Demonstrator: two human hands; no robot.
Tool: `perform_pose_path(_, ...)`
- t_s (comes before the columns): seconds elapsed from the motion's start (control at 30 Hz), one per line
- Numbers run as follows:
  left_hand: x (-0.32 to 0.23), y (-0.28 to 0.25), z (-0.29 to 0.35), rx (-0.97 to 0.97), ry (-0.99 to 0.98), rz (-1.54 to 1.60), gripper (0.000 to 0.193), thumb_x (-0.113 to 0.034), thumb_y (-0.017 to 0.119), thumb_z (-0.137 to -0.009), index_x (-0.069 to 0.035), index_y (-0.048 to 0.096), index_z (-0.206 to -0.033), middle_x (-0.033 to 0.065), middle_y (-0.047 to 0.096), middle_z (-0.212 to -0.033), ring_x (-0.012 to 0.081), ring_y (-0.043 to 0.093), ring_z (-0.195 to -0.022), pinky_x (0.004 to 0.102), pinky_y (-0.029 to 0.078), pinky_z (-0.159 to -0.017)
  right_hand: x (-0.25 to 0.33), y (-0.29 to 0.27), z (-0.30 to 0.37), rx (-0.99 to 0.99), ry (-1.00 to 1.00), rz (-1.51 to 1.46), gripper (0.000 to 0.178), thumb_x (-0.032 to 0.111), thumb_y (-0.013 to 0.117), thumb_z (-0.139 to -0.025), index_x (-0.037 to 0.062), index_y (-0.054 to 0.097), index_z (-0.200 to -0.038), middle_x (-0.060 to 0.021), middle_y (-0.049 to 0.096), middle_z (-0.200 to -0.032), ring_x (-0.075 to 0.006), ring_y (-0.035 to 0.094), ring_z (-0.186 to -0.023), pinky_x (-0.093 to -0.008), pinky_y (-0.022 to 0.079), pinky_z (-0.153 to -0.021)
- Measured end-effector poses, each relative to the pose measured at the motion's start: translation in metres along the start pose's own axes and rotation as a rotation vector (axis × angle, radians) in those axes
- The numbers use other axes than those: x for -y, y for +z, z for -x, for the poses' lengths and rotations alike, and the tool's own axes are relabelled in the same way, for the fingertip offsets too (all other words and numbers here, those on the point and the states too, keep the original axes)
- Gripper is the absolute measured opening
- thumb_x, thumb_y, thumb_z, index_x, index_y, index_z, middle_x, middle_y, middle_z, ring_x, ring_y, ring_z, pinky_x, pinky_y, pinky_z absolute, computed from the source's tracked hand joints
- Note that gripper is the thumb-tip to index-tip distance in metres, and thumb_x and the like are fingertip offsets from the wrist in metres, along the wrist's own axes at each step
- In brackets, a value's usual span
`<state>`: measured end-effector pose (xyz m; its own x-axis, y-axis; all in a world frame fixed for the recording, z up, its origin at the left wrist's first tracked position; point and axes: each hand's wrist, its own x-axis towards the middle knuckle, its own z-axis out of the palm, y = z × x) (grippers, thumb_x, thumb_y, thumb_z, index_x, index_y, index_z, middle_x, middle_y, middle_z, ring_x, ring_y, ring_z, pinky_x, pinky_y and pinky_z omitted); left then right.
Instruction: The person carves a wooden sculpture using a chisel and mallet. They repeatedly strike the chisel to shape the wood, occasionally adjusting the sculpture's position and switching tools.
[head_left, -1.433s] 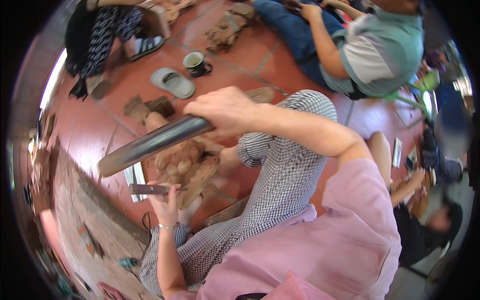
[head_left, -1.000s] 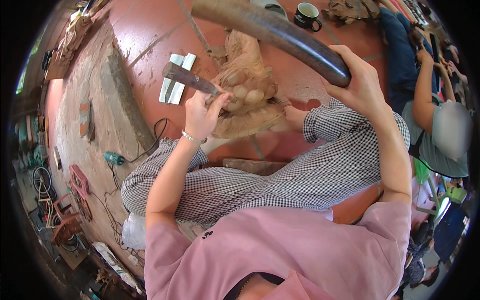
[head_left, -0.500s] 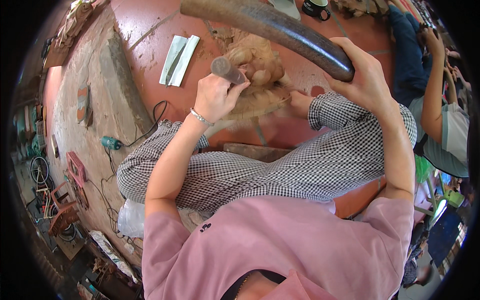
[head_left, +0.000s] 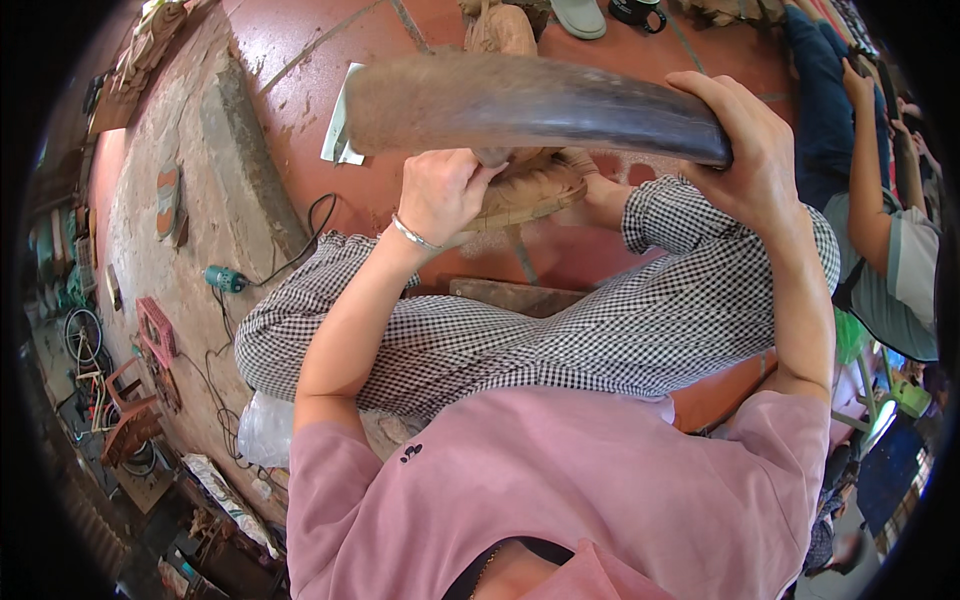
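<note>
Horn [head_left: 520, 105], long, curved and dark, spans the upper frame above my lap, and I judge it heavy, rigid and rather smooth, so it wants a full wrap near the narrow end, which is where my right hand [head_left: 755, 150] has it, fingers curled tight around. Below it the pale wood carving [head_left: 525, 190] rests on the red floor [head_left: 420, 40] by my feet; it looks hard but brittle in its fine detail. My left hand [head_left: 440, 195] is closed on a small tool shank [head_left: 492, 157] against the carving, fingers pressed together.
</note>
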<state>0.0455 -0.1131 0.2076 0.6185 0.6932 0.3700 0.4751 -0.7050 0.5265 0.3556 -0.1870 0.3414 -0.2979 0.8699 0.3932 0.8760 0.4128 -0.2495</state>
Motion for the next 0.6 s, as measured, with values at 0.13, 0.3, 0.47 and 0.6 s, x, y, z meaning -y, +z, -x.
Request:
perform_pose_path(0.13, -0.0021, -0.0001, -0.0039, -0.036, 0.047, 0.028, 0.012, -0.016, 0.073, -0.082, -0.009, 0.066, -0.089, 0.0062, 0.069, -0.079, 0.0270, 0.068, -0.077, 0.0396, 0.052, -0.057, -0.0015, -0.0008, 0.0025, 0.019, -0.003, 0.144, 0.070, 0.008, 0.079, -0.057, 0.0161, 0.061, -0.124, -0.0040, 0.061, -0.084, -0.0267, 0.063, -0.080, -0.0384, 0.052, -0.069)
perform_pose_path(0.3, 0.0024, 0.0006, 0.0028, 0.035, -0.014, -0.034, 0.012, -0.012, 0.076, -0.079, -0.006, 0.071, -0.089, 0.0076, 0.072, -0.085, 0.0257, 0.069, -0.074, 0.0348, 0.053, -0.061, -0.0040, 0.0018, 0.0080, 0.003, -0.015, 0.125, 0.070, 0.007, 0.078, -0.056, 0.0162, 0.062, -0.123, -0.0033, 0.060, -0.083, -0.0257, 0.063, -0.080, -0.0375, 0.052, -0.068)
perform_pose_path(0.47, -0.0029, -0.0001, -0.0035, -0.064, 0.105, -0.065, 0.017, -0.013, 0.077, -0.080, -0.006, 0.074, -0.094, 0.0105, 0.072, -0.092, 0.0280, 0.067, -0.077, 0.0357, 0.052, -0.068, -0.0022, 0.0034, 0.0070, -0.042, -0.050, 0.084, 0.072, 0.007, 0.078, -0.054, 0.0165, 0.063, -0.124, -0.0026, 0.061, -0.083, -0.0254, 0.062, -0.077, -0.0372, 0.051, -0.067)
perform_pose_path(0.6, -0.0056, 0.0005, 0.0008, -0.027, 0.068, -0.057, 0.018, -0.015, 0.076, -0.082, -0.006, 0.074, -0.098, 0.0120, 0.071, -0.093, 0.0305, 0.066, -0.082, 0.0384, 0.052, -0.074, -0.0029, 0.0045, 0.0083, -0.020, -0.051, 0.109, 0.074, 0.007, 0.079, -0.053, 0.0170, 0.063, -0.125, -0.0024, 0.061, -0.082, -0.0249, 0.062, -0.076, -0.0372, 0.051, -0.067)
